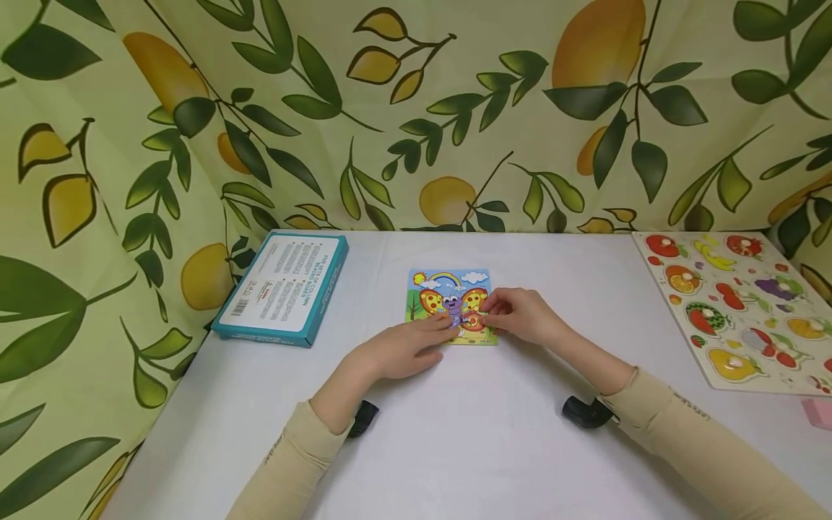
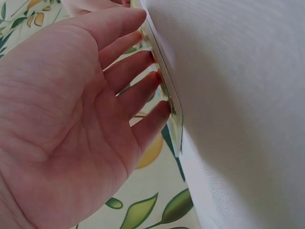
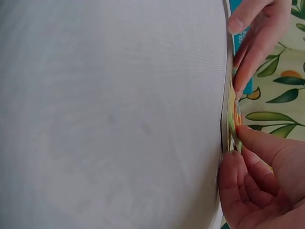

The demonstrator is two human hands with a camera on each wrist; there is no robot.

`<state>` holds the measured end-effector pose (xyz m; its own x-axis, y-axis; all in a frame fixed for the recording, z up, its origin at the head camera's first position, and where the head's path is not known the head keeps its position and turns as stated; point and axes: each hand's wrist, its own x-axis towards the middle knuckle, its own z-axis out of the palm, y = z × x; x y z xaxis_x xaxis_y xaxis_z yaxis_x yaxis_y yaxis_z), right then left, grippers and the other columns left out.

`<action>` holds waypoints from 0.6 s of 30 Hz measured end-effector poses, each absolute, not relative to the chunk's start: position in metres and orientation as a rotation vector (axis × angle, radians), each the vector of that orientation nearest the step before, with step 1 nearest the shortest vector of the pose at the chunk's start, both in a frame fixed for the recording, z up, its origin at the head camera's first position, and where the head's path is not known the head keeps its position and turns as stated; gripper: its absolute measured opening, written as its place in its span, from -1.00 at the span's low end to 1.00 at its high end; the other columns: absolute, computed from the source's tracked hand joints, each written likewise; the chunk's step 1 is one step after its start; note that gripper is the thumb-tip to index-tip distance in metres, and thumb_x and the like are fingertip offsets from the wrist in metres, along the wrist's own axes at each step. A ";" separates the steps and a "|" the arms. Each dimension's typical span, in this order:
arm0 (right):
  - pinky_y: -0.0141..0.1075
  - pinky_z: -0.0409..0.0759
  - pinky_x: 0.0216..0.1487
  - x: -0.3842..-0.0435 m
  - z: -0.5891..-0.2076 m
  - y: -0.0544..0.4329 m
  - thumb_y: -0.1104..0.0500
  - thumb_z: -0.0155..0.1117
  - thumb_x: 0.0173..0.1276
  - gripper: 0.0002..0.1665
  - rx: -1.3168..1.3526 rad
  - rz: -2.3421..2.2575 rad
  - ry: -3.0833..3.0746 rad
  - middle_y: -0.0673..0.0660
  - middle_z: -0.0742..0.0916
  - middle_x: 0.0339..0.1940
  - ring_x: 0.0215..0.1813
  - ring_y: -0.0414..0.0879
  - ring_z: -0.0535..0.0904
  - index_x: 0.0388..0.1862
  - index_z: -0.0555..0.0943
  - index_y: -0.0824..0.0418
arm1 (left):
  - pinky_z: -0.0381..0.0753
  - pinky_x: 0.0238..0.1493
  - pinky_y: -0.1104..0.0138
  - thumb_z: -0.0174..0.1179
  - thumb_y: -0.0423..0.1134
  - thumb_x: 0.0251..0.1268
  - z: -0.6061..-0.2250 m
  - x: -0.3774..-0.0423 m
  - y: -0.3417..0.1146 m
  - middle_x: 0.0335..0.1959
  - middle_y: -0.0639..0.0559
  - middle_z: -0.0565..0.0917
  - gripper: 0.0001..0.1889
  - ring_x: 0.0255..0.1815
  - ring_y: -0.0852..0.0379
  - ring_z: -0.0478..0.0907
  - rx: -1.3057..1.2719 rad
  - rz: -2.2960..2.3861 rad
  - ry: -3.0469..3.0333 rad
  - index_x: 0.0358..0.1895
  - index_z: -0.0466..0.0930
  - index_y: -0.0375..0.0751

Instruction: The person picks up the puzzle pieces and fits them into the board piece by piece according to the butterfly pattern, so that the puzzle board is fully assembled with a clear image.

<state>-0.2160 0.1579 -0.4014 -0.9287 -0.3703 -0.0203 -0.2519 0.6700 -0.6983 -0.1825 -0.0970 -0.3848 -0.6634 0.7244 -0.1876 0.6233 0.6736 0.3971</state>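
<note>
A small square jigsaw puzzle (image 1: 453,307) with a purple butterfly, rainbow and sun lies flat on the white table. Across its lower left part rests my left hand (image 1: 403,350), palm down with fingers extended. In the left wrist view those fingertips (image 2: 163,107) touch the puzzle's face near its edge. At the right side, my right hand (image 1: 523,314) pinches a colourful puzzle piece (image 3: 234,121) between thumb and fingers. This piece stands slightly tilted at the puzzle's surface in the right wrist view. Fingers hide part of the picture, so the piece's full outline cannot be seen.
A teal and white box (image 1: 279,289) with printed text lies at the back left. A fruit peg puzzle board (image 1: 692,354) lies at the right, with a pink block (image 1: 817,413) near its front corner. Fruit-patterned cloth (image 1: 448,123) hangs behind the table.
</note>
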 end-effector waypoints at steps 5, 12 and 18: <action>-0.32 0.42 -0.33 -0.214 -0.402 0.156 0.14 0.47 0.21 -0.85 -0.574 -1.053 2.805 -0.04 0.61 -0.51 -0.38 -0.13 0.46 -0.33 0.66 0.15 | 0.13 0.46 0.17 0.04 -0.14 0.50 -0.386 -0.182 -0.097 0.51 0.00 0.21 -0.47 0.53 0.06 0.06 1.129 0.388 2.580 0.48 0.26 -0.02; -0.32 0.39 -0.34 -0.214 -0.403 0.155 0.15 0.50 0.18 -0.82 -0.568 -1.077 2.791 -0.03 0.59 -0.51 -0.40 -0.14 0.44 -0.34 0.65 0.17 | 0.15 0.45 0.14 0.03 -0.13 0.51 -0.388 -0.182 -0.097 0.47 -0.05 0.28 -0.50 0.50 0.00 0.13 1.216 0.306 2.619 0.46 0.31 -0.01; -0.31 0.39 -0.32 -0.216 -0.405 0.155 0.14 0.51 0.17 -0.79 -0.541 -1.071 2.776 -0.02 0.59 -0.50 -0.38 -0.12 0.44 -0.31 0.64 0.16 | 0.11 0.46 0.11 0.01 -0.09 0.51 -0.387 -0.181 -0.096 0.49 -0.03 0.25 -0.49 0.51 0.00 0.09 1.179 0.287 2.617 0.47 0.29 0.05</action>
